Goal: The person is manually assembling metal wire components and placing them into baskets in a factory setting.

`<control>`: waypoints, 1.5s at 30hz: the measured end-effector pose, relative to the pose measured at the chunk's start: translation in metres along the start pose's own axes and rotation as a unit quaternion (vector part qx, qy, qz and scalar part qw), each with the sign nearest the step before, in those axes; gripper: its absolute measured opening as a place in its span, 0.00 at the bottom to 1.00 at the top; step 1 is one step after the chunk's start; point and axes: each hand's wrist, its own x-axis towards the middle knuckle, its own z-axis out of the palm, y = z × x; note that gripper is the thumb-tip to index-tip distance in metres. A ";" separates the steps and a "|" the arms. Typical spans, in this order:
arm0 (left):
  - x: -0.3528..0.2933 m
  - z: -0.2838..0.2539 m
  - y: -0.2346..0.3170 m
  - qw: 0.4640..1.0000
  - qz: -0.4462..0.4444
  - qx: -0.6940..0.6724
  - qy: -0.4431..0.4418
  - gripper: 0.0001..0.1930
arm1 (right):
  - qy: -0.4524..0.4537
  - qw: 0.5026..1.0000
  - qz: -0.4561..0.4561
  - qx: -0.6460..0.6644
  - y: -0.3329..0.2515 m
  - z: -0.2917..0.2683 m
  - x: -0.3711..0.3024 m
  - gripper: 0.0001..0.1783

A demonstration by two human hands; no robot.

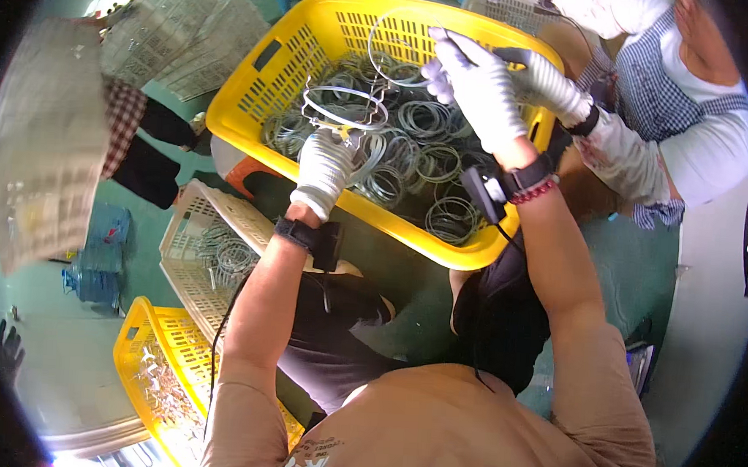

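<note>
My left hand (325,167), in a white knit glove, is closed on a metal ring with bent wire clips (347,94), held above the near left part of a large yellow basket (466,257). A small yellow piece shows where the fingers grip it. Farther right, my gloved right hand (487,100) has its fingers around the edge of a thin wire ring (370,51), which stands up over the basket; the exact grip is partly hidden. Beneath both hands, many loose wire rings (422,122) fill the basket.
A co-worker's gloved hand (551,86) is close beside my right hand. At lower left are a beige basket (170,244) of wire rings and a yellow basket (132,339) of small metal parts. Blue water bottles (98,261) stand by the left wall. Another person (134,136) is at left.
</note>
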 end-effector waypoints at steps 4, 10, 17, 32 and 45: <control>0.001 0.002 0.004 0.989 -0.049 0.133 -0.035 0.14 | -0.007 0.999 -0.009 -0.051 -0.006 0.001 0.000 0.15; 0.001 -0.007 0.013 0.961 -0.008 0.265 -0.082 0.14 | -0.161 0.977 -0.102 -0.099 -0.004 0.002 -0.010 0.16; 0.001 -0.015 0.031 0.979 -0.079 -0.117 -0.148 0.11 | -0.244 0.946 -0.091 -0.194 -0.030 0.001 -0.024 0.16; 0.006 -0.024 0.038 0.986 -0.136 0.069 -0.072 0.13 | -0.114 0.908 -0.296 -0.275 -0.015 0.041 -0.052 0.16; -0.007 -0.038 0.064 0.987 -0.112 -0.081 -0.085 0.10 | -0.102 0.957 -0.235 -0.135 -0.030 0.044 -0.052 0.18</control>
